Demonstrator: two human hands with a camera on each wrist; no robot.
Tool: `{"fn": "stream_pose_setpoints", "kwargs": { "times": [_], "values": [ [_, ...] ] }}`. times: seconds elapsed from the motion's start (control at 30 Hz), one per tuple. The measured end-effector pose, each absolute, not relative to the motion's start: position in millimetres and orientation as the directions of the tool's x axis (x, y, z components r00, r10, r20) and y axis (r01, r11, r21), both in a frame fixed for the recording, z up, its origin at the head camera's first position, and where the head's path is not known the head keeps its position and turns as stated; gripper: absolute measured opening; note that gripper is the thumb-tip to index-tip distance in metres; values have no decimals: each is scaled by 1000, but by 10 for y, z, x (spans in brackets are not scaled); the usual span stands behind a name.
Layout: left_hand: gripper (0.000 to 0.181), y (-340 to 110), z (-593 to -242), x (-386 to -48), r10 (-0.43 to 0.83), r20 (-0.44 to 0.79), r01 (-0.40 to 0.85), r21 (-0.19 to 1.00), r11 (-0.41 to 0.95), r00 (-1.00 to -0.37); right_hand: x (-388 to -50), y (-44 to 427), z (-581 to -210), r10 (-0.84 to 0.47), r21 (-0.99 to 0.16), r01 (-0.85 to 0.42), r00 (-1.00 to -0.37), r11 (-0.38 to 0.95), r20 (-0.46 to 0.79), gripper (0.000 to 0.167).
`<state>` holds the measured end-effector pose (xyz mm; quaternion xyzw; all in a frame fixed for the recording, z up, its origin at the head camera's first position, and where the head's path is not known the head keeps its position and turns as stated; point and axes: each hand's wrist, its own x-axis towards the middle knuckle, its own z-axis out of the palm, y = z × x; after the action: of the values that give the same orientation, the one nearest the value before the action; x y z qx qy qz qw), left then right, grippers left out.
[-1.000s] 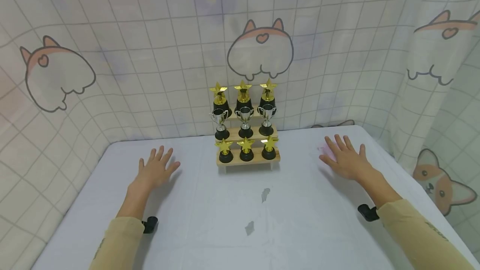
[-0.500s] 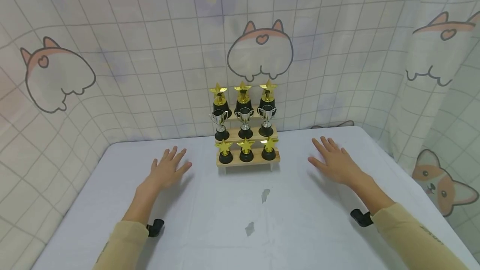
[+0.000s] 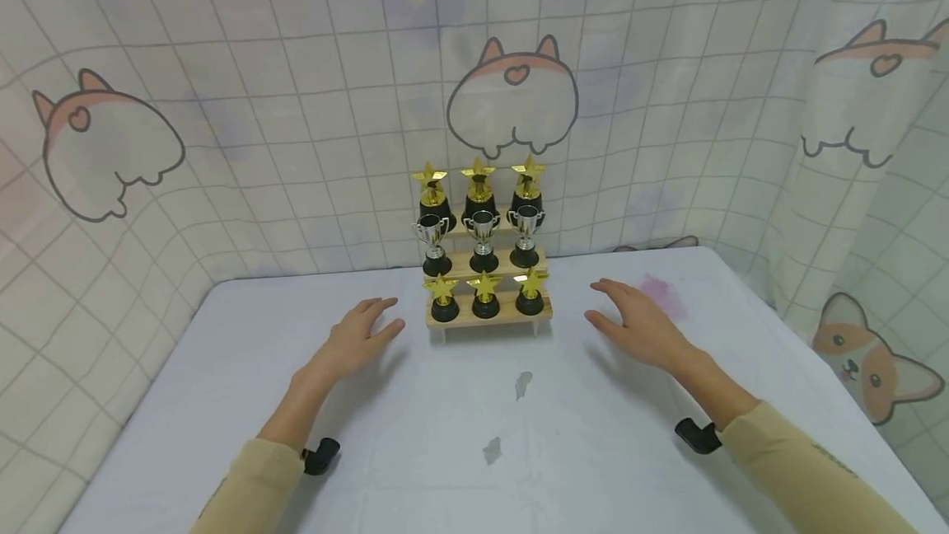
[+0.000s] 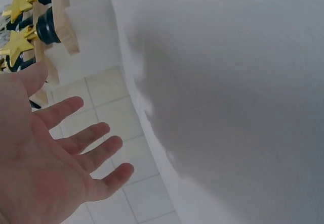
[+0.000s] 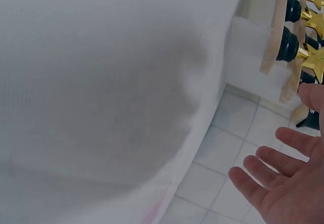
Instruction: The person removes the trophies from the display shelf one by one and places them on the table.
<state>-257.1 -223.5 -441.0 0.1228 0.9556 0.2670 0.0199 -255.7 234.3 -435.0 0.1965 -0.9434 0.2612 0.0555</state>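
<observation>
A three-step wooden stand near the table's back edge bears rows of small trophies. Gold star trophies with taller black bases line the top step, silver cups the middle one, and short gold star trophies the lowest. My left hand hovers over the table left of the stand, fingers spread and slightly bent, touching nothing. On the other side, my right hand hovers with its thumb and fingers apart, also holding nothing. Both palms face the stand, as the left wrist view shows with the left palm.
A white cloth covers the table, with two grey patches in front of the stand and a pink stain beyond the right hand. Behind hangs a grid-patterned curtain with corgi prints. A dark cord lies at the back right edge.
Both hands have moved inward toward the stand, the left one rightward and the right one leftward. Their palms have turned to face each other. The trophies stand as before.
</observation>
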Motion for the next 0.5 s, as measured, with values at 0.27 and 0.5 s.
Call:
{"fn": "stream_pose_setpoints", "kwargs": {
  "times": [0.27, 0.5],
  "values": [
    [50, -2176, -4426, -2547, 237, 66, 219, 665, 714, -969, -2528, 2169, -4447, -306, -573, -411, -912, 709, 275, 46],
    [46, -2087, -4442, -2562, 181, -42, 57, 860, 508, -983, -2535, 2023, -4467, -234, -718, -373, -928, 588, 290, 34]
  ]
}}
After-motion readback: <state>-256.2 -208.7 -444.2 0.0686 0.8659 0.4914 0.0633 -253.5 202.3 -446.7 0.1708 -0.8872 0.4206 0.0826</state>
